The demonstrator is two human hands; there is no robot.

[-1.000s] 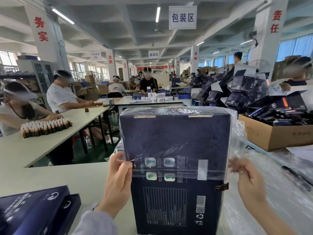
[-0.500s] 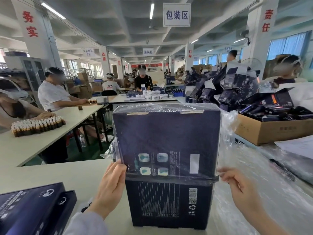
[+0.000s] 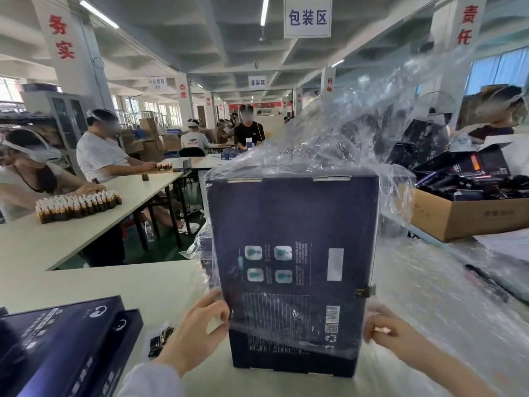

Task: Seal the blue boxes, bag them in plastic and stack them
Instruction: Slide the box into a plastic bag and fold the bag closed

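From the head view, the blue box point(image 3: 292, 253) stands upright on the counter point(image 3: 100, 282), with the plastic bag point(image 3: 357, 133) covering it almost to its base and billowing above. The left hand point(image 3: 197, 330) and right hand point(image 3: 392, 336) flank its lower edges, fingers curled, each pinching the bag's rim

Small brown bottles point(image 3: 77, 204) clustered on a side table point(image 3: 43, 242), cardboard carton point(image 3: 469, 217) at right, hanging sign point(image 3: 307, 17) overhead

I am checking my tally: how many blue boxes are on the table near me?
3. One blue box stands upright, partly in the plastic bag; two more boxes lie at the lower left. Others may be hidden off frame.
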